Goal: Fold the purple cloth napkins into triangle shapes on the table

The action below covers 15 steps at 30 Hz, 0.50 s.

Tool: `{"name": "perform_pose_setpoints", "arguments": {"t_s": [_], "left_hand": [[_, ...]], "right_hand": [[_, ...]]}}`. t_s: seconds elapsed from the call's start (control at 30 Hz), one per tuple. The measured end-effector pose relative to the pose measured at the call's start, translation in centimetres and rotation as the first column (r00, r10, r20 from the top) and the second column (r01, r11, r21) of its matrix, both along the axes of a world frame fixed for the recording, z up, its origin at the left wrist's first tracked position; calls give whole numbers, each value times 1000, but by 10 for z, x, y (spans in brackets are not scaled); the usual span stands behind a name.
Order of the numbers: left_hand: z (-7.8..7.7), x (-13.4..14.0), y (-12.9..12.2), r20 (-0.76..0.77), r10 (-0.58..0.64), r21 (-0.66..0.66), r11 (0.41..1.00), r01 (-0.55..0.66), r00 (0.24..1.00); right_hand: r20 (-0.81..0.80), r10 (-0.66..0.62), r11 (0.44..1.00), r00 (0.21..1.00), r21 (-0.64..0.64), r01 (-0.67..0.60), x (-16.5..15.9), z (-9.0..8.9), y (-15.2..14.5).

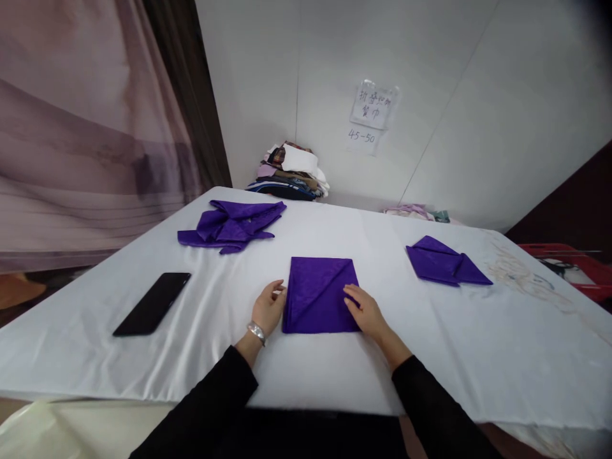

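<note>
- Cloth square, purple (320, 296), flat on white-covered table (325, 376), mid-front, btwn both hands; diag. fold line runs lower L to upper R, layers showing along L edge.
- L hand (269, 307) at square's L edge; fingers loosely bent, slack, not clenched; can't tell if tips touch cloth. Silver bracelet (257, 333) on wrist.
- R hand (368, 309) over square's R edge; fingers curled, tips on cloth; can't tell if pinching or just resting.
- Both arms in blk sleeves (215, 395).
- Crumpled purple cloth (232, 224) far L on table, loose ends spread.
- Folded purple cloth (444, 261) on R side, pointed corners, well apart from square.
- Blk phone (153, 305) lying flat, L side, nearer than crumpled cloth.
- Clothes pile (289, 172) behind table's far edge, vs. wall.
- Handwritten sign (371, 105) on wall; slip below (362, 137) reads "45-50".
- Pinkish curtain (95, 127) far L; red basket (568, 264) past table's R edge, partly hidden.
</note>
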State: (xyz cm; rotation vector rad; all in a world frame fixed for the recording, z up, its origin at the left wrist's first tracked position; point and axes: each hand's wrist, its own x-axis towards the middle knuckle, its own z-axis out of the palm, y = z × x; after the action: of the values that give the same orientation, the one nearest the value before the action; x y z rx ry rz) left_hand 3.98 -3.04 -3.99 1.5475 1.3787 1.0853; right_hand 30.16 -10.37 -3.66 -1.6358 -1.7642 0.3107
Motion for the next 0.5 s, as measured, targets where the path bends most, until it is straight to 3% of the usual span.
{"name": "perform_pose_setpoints", "arguments": {"t_s": [0.13,0.27,0.37,0.5], "left_hand": [[5,8,-13,-329,-64,245,958,151,942],[7,18,-25,-608,-85,253,922,293,789],[5,21,-26,-674,-103,253,898,360,732],[1,25,-20,-669,-90,392,800,454,738]], "right_hand": [[130,45,998,991,-45,-39,-4,-15,-17],[234,96,994,968,-81,-79,-8,-14,-28],[253,91,994,963,-78,-73,-9,-13,-31],[247,84,996,965,-47,-75,-9,-15,-30]]}}
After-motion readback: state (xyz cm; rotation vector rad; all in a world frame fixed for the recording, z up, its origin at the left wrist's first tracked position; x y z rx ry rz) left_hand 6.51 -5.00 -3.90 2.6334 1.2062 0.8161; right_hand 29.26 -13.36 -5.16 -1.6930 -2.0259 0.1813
